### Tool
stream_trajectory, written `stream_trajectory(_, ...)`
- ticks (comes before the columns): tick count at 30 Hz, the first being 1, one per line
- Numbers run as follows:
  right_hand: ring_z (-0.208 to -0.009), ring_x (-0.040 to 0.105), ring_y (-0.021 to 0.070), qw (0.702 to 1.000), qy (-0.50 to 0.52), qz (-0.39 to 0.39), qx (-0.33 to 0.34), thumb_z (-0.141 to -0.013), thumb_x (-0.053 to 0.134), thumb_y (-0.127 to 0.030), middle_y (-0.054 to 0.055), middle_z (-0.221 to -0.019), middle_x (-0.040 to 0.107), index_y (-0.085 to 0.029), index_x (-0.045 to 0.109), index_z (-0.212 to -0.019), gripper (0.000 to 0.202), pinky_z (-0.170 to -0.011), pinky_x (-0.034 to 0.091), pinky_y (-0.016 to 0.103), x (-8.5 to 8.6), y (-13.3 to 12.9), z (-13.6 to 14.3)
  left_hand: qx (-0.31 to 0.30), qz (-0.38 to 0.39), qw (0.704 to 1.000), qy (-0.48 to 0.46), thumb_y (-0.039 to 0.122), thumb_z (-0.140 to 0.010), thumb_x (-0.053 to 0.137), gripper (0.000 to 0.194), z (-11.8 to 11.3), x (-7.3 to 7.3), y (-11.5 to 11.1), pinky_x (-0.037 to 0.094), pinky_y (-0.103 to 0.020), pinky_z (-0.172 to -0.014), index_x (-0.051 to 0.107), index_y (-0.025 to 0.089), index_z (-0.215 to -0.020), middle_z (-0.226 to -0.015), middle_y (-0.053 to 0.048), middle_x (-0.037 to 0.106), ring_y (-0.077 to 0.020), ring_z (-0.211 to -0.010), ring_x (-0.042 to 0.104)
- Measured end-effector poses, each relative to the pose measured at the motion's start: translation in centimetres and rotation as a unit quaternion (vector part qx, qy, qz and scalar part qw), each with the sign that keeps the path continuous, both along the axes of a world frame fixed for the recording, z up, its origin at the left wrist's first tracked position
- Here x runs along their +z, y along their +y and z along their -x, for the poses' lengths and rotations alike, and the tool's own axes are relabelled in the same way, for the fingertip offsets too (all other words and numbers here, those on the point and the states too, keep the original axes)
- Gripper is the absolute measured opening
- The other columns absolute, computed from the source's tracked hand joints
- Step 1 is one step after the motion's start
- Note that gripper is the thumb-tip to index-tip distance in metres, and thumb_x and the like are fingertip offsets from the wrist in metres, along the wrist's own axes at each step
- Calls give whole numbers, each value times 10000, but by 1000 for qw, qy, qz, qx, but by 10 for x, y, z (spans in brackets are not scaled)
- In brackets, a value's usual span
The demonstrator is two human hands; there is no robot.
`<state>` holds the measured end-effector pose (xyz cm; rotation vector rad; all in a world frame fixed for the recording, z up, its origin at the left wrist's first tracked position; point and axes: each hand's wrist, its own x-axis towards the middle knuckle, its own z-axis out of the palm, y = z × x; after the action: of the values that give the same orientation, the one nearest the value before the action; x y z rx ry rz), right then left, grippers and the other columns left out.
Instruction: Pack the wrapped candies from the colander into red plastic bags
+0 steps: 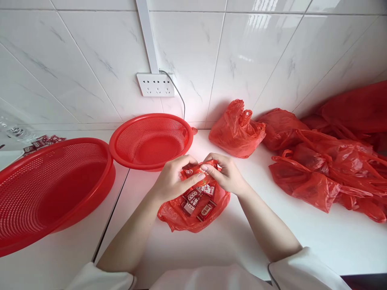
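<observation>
Holding a printed red packet (199,180) just above a spread red plastic bag (172,217), we are pinching it with both hands. Our left hand (175,177) is bending around the packet's left side, its thumb lying across the front; our right hand (225,171) is gripping the other side, thumb pressing near the top. Below, dark red sachets with white lettering (193,199) are lying inside the bag, which is resting on a white surface (256,241). Beyond our hands, a round red perforated basket (151,149) is standing near the wall, and a larger red basket (75,191) is sitting just beside it on the left. To the right, a gathered red bag (237,135) is standing near a heap of red plastic bags (326,161). A white socket panel (157,85) is showing on the tiled wall (99,48).
</observation>
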<state>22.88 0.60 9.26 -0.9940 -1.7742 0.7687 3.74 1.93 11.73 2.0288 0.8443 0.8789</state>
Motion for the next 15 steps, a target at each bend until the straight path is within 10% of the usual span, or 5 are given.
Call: stream_trajectory(15, -636, 520, 108, 1000, 0, -4, 28, -919, 532, -338, 2, -720, 592, -182, 591, -759, 231, -626, 417, 239, 0, -1, 3, -14, 70, 997, -16, 316, -790, 676, 219, 4, -5, 4, 418, -256, -629, 571, 171, -665, -659, 26, 550, -112, -646, 510)
